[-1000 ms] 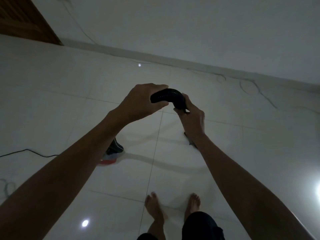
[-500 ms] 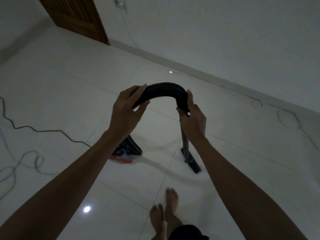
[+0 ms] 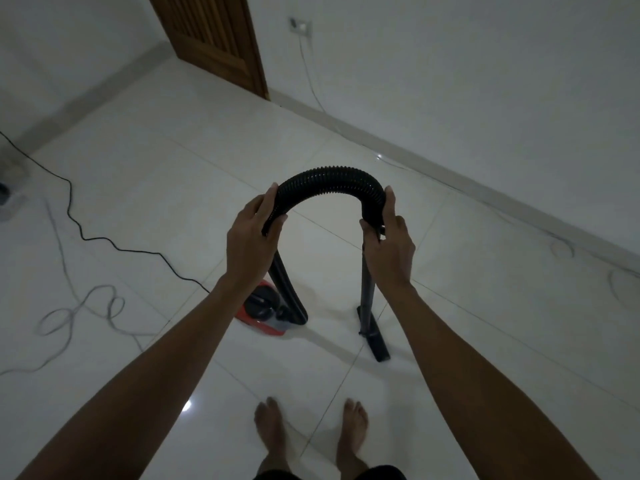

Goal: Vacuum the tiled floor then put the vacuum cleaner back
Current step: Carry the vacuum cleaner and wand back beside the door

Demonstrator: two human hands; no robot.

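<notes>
Since the earlier frame, both grips on the arched hose (image 3: 332, 178) have been spread apart: left hand (image 3: 254, 237) closed on one end, right hand (image 3: 389, 244) at the wand (image 3: 367, 282). Canister (image 3: 265, 308) and nozzle (image 3: 375, 336) rest mid-floor (image 3: 485, 306). Vacuuming progress cannot be judged; storing remains. Dimness obscures the cord's (image 3: 104, 240) plug.

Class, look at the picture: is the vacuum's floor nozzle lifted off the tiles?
No. The floor nozzle rests flat on the tiled floor while both hands hold the hose.
</notes>
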